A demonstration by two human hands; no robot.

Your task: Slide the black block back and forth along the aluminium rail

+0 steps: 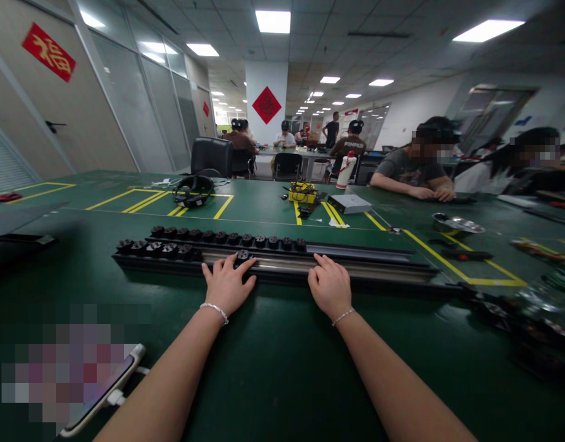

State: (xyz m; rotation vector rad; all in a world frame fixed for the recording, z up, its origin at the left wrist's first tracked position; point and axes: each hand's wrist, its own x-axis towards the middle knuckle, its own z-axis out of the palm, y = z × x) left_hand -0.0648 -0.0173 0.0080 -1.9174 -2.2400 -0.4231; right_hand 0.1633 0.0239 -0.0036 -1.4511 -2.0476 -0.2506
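Observation:
Two long black track rails (374, 270) lie side by side across the green table, with a bare metallic channel showing along the front one. Several black socket modules (169, 249) sit at the left of the front rail, and a longer row of them (234, 238) lines the rear rail. My left hand (226, 283) rests on the front rail with fingers spread, its fingertips on either side of a single socket module (243, 255). Farther right, my right hand (331, 283) is partly curled, fingers close together over the front rail.
A phone (102, 393) with a cable lies at the near left. Beyond the rails are a black headset (193, 191), a yellow box with cables (303, 191), a grey box (349, 204) and a metal bowl (458, 224). Dark parts (508, 316) lie at right. Other people sit nearby.

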